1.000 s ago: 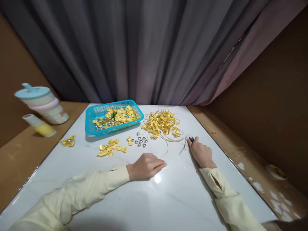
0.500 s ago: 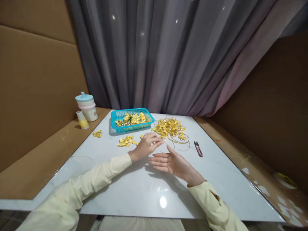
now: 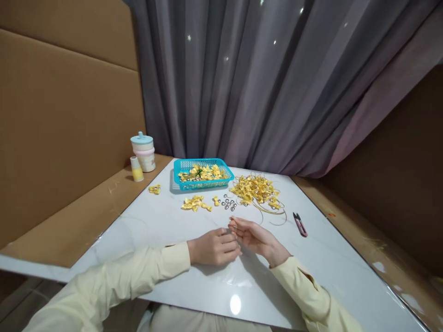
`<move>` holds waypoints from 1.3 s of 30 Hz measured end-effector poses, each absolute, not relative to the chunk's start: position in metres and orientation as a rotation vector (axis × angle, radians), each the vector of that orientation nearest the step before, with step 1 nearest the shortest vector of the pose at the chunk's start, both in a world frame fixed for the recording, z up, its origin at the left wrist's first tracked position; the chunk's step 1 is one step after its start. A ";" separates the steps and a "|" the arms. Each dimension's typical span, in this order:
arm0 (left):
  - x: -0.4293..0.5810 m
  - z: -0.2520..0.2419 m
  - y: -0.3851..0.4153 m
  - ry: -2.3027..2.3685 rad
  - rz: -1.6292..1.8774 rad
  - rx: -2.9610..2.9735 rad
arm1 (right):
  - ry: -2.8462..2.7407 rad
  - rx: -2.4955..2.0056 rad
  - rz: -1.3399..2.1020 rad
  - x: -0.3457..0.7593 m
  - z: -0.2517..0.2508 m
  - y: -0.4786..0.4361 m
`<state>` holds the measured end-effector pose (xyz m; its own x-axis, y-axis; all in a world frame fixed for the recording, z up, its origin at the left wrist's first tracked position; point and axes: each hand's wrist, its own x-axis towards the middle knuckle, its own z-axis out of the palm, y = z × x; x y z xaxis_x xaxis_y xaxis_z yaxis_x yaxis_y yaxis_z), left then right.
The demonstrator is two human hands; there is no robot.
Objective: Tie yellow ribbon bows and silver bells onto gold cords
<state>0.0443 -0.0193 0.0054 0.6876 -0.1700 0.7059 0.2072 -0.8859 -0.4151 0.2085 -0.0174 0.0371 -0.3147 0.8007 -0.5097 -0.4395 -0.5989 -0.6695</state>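
Close together over the front middle of the table are my left hand (image 3: 216,247) and my right hand (image 3: 254,236), their fingertips meeting. The fingers of the left are curled in, hiding whatever they hold. My right thumb and fingers pinch a thin gold cord (image 3: 236,227), of which only a short bit shows. Just beyond the hands lie several small silver bells (image 3: 228,203). To their left is a small group of yellow ribbon bows (image 3: 195,203). A larger heap of yellow bows with gold cords (image 3: 255,189) lies on the right.
A blue plastic basket (image 3: 204,185) at the back holds bows and bells. Small thread snips (image 3: 299,225) lie at right. One bow (image 3: 154,189) sits apart at left, near a thread spool (image 3: 136,169) and a lidded cup (image 3: 143,152). Cardboard walls (image 3: 69,138) flank the table.
Both hands have drawn together nearer me, uncovering the silver bells. My left fingers have curled in, and my right hand has gone from spread to pinching. The view has shifted slightly.
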 end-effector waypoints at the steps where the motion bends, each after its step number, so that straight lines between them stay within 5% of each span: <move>1: 0.044 0.004 -0.019 -0.037 -1.079 -2.437 | -0.536 -1.092 1.972 0.209 0.034 -0.017; 15: 0.032 0.005 -0.012 -0.113 -0.933 -2.712 | -0.602 -1.044 1.875 0.218 0.012 -0.004; 25: -0.008 -0.018 0.050 -1.312 -0.745 -2.761 | -0.627 -1.113 1.828 0.225 0.016 -0.004; 39: 0.008 0.005 0.026 -1.348 -1.190 -3.010 | -0.864 -1.035 1.742 0.216 0.011 -0.009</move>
